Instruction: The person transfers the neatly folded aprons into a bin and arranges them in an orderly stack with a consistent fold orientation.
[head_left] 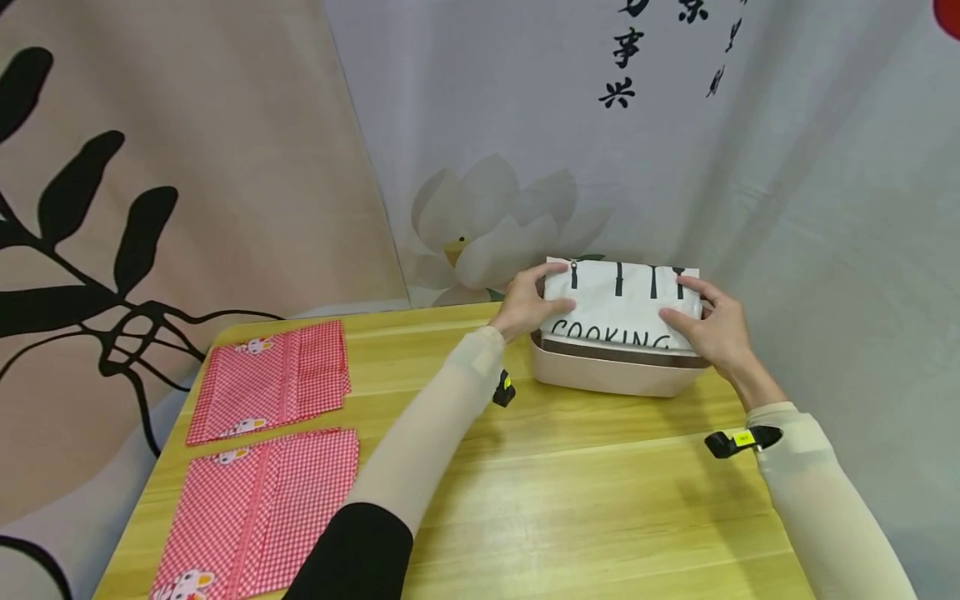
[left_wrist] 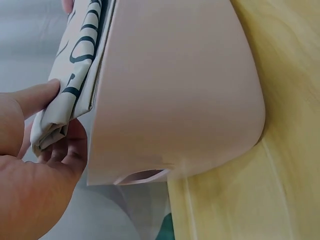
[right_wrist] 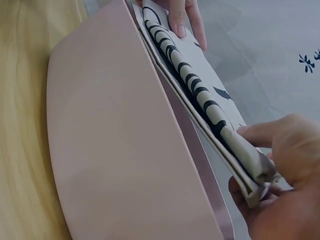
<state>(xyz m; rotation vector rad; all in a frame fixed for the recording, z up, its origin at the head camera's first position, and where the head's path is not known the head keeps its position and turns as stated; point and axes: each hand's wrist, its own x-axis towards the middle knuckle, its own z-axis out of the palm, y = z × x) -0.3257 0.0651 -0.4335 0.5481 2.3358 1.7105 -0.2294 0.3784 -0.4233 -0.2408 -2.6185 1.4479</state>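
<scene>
Both hands hold a folded white cloth printed with black utensil shapes and the word COOKING. It lies across the rim of a pinkish-beige plastic bin at the back right of the table. The left hand grips the cloth's left end, thumb on top and fingers underneath, as the left wrist view shows. At the opposite end the right hand pinches it the same way. In the right wrist view the folded layers show edge-on at the bin's opening. The bin's inside is mostly hidden.
Two folded red-and-white checked cloths with rabbit prints lie at the left of the wooden table. Printed curtains hang right behind the table's back edge. A handle hole shows in the bin's end wall.
</scene>
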